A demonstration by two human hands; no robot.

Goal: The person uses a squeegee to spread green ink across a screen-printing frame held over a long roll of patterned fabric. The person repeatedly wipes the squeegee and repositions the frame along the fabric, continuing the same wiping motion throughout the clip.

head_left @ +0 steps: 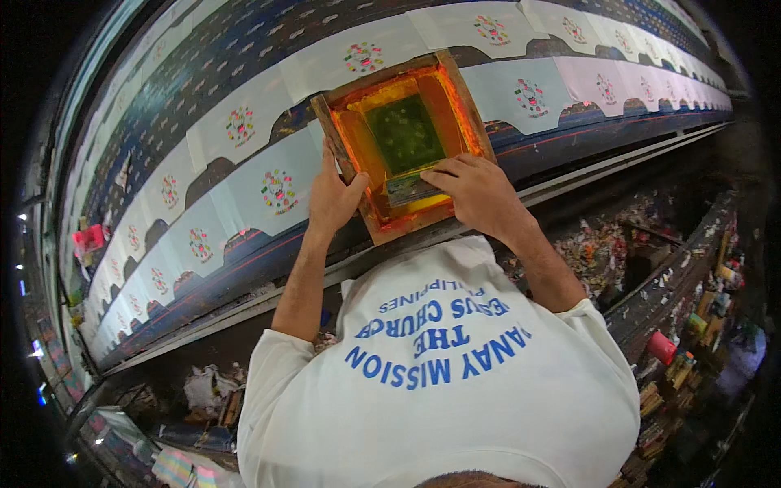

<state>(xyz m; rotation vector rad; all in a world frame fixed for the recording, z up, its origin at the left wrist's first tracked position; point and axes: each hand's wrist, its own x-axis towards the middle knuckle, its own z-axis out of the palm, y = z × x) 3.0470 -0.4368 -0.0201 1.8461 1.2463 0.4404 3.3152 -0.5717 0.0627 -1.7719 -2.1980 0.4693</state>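
At upper centre, a wooden-framed screen point(404, 134) lies over pale printed panels point(281, 191) on the desk point(236, 259); my left hand point(334, 195) pinches its left rail, seemingly to steady it; my right hand point(482, 193) curls over a squeegee point(409, 189), perhaps for even pressure

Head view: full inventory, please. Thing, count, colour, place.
Rectangular wooden frame: one, brown, orange-stained inside, upper middle
Rectangular mesh panel: one, dark green, inside frame
Flat straight bar: one, dark, frame's near end
Flat printed panels: many, white to pale, rows on table
Long table: one, dark blue, across top
Red cylindrical container: one, red, right
Loose scraps: uncountable, mixed colours, right of shirt
Short-sleeved shirt: one, white, blue lettering, lower middle
Left hand: one, bare, frame's left side
Right hand: one, bare, on bar
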